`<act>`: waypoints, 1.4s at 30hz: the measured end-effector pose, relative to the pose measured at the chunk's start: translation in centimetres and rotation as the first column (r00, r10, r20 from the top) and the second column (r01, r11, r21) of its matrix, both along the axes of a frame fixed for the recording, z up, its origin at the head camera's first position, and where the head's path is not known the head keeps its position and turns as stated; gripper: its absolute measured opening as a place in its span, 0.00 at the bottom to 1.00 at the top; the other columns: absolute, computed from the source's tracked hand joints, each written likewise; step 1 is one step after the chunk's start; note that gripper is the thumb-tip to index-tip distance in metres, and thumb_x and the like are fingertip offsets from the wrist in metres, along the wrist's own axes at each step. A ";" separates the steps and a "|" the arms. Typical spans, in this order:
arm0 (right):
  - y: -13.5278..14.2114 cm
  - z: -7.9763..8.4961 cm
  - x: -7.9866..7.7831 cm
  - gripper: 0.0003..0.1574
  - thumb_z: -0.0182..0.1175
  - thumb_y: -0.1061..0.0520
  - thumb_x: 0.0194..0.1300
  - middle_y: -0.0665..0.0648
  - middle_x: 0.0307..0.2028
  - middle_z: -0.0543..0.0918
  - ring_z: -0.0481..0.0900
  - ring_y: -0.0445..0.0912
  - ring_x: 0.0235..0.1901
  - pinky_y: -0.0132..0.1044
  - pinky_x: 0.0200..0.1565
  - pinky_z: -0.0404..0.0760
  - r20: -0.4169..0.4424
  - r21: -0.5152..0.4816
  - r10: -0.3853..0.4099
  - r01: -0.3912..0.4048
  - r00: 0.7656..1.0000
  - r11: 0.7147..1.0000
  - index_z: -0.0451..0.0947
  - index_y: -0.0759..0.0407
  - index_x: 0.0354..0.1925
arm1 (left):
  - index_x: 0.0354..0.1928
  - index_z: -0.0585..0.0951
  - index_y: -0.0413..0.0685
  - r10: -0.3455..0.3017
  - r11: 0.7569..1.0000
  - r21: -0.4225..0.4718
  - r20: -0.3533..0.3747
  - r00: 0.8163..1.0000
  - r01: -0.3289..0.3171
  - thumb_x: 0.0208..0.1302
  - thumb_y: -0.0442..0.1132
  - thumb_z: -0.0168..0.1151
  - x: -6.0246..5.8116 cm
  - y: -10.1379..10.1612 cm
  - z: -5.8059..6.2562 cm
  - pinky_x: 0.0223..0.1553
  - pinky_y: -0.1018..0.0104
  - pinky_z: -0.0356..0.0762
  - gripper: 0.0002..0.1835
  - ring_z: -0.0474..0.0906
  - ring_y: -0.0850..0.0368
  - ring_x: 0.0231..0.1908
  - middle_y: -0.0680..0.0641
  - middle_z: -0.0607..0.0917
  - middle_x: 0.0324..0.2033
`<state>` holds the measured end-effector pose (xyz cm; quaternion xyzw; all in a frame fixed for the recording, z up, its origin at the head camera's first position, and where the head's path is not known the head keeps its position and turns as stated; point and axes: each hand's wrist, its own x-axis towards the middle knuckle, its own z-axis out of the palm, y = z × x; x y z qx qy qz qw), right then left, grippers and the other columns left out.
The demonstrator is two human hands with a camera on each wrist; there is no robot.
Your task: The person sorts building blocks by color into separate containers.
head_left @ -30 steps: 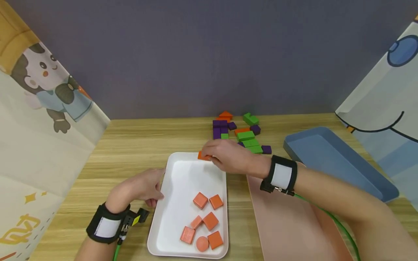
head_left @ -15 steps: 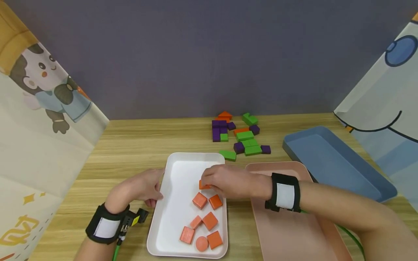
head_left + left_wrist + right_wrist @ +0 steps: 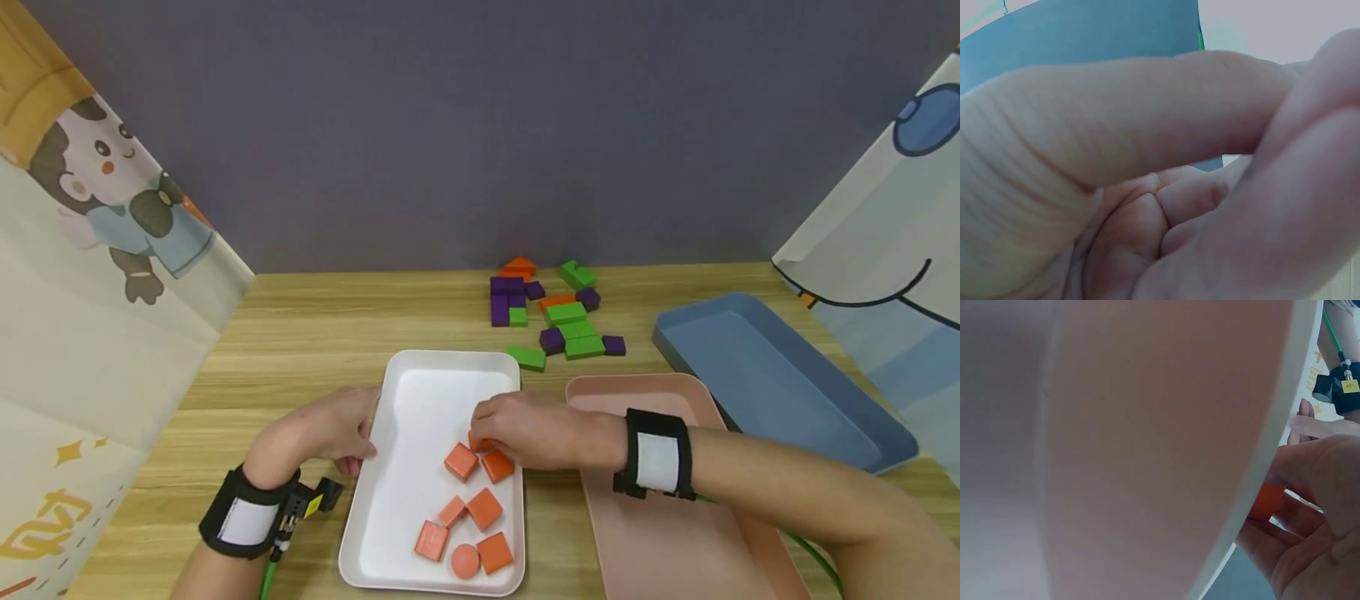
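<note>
A white tray [image 3: 420, 392] lies in the middle of the table in the head view, with several orange blocks [image 3: 483, 509] in its right and near part. My right hand [image 3: 536, 429] reaches over the tray's right rim and pinches an orange block [image 3: 477, 442] beside two others. That held block [image 3: 1265, 503] shows between thumb and fingers in the right wrist view, mostly covered. At the tray's left rim, my left hand [image 3: 330, 429] grips the edge with thumb and curled fingers. The left wrist view shows mainly thumb and fingers [image 3: 1141, 119] close up.
Beyond the white tray lie several green [image 3: 566, 314], purple [image 3: 499, 310] and orange blocks [image 3: 519, 267]. To the right stands a pink tray [image 3: 660, 533] under my right forearm, with a blue tray [image 3: 772, 383] behind it. A dark wall [image 3: 480, 133] closes the back.
My right hand has carried the orange block from the white tray's far rim toward the near side, next to the other orange blocks. My left hand stays on the left rim.
</note>
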<state>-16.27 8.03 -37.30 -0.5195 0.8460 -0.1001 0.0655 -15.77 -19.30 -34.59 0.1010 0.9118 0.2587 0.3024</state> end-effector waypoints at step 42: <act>0.9 2.7 -2.9 0.08 0.64 0.53 0.61 0.47 0.42 0.83 0.78 0.41 0.46 0.33 0.48 0.79 -0.183 -0.143 0.023 -0.050 0.983 0.989 0.82 0.50 0.40 | 0.54 0.68 0.39 0.001 0.999 0.040 0.020 1.000 -0.002 0.54 0.24 0.64 -0.1 -0.2 -0.1 0.18 0.62 0.79 0.25 0.78 0.54 0.15 0.44 0.79 0.17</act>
